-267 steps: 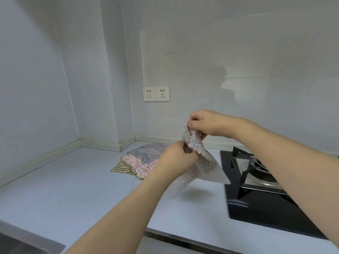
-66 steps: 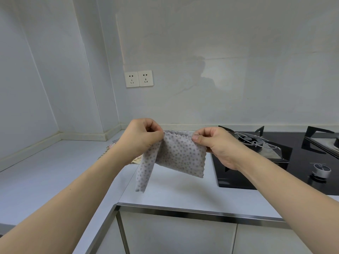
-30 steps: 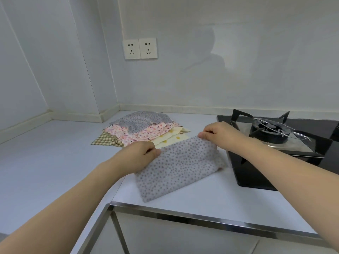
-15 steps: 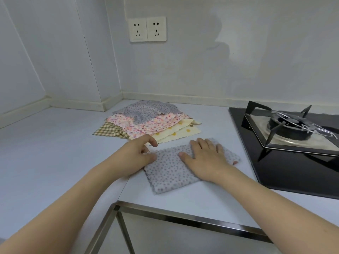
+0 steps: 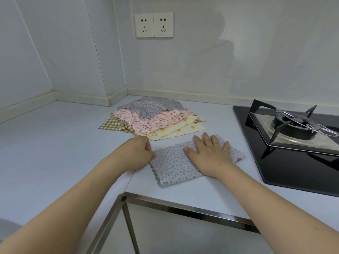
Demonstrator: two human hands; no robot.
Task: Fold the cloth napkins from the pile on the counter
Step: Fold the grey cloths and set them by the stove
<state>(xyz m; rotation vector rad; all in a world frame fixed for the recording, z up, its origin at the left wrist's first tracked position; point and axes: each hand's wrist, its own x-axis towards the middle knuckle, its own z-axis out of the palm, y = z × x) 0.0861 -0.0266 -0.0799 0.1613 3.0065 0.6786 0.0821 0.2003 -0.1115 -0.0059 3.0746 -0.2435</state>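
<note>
- The pale, smooth surface (image 5: 55, 143) ran into a white-walled corner, a black gas hob (image 5: 286, 143) at its right.
- My right hand (image 5: 209, 153) lay flat, fingers spread, on the folded grey dotted napkin (image 5: 172, 165).
- My left hand (image 5: 136, 153), fingers curled, touched its left edge.
- Just behind lay the pile (image 5: 154, 120) of scallop-edged printed napkins.

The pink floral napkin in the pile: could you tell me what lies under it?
Under the pink floral napkin, a checked napkin and cream spotted napkins stick out. How far they reach beneath is covered.

Pale walls (image 5: 201, 66), twin sockets (image 5: 154, 25), hob (image 5: 293, 143)
</note>
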